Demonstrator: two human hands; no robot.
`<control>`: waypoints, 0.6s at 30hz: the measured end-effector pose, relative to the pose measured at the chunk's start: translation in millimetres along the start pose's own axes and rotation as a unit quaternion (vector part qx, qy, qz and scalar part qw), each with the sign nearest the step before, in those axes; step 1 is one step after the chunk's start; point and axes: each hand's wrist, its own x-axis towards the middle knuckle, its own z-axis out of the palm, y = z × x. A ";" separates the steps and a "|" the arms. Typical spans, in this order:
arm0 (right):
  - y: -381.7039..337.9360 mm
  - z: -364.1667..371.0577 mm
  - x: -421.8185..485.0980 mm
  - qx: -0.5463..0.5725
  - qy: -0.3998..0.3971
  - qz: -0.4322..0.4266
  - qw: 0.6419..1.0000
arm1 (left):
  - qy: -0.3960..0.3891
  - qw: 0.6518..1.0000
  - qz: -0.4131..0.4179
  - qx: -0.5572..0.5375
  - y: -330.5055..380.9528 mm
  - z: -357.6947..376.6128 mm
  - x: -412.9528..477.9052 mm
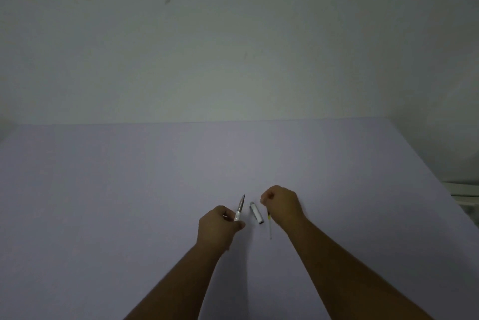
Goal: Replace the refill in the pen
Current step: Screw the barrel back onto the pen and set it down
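My left hand [220, 225] is curled closed around the rear of the pen's front section [239, 207], a slim piece with a translucent white collar and a tapered, metallic grey tip that points up and away from me, lifted off the surface. My right hand [281, 205] is balled into a loose fist just above the table; I cannot tell whether it pinches anything, though the thin refill [269, 226] runs out from beneath it toward me, a pale, narrow tube with a dark band and a touch of yellow near the hand. Between my hands lies the pen barrel [257, 213], a smooth white cylinder with a grey cap end and a dark open mouth, flat on the matte lavender tabletop [129, 190]. I can read no lettering on any piece. A plain, dull, off-white wall [233, 47] rises behind.
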 end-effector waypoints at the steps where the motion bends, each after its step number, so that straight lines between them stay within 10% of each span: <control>1: 0.9 6.2 1.4 -0.048 -0.018 -0.006 0.999 | 0.003 1.000 -0.006 -0.004 -2.3 0.5 1.4; 10: 9.5 48.4 8.8 -0.233 -0.041 -0.083 0.968 | -0.002 0.999 -0.034 -0.024 -16.5 -5.1 10.5; 18: -23.6 26.5 11.7 0.269 -0.030 0.053 0.961 | -0.022 0.999 -0.027 0.004 -13.7 -1.9 10.4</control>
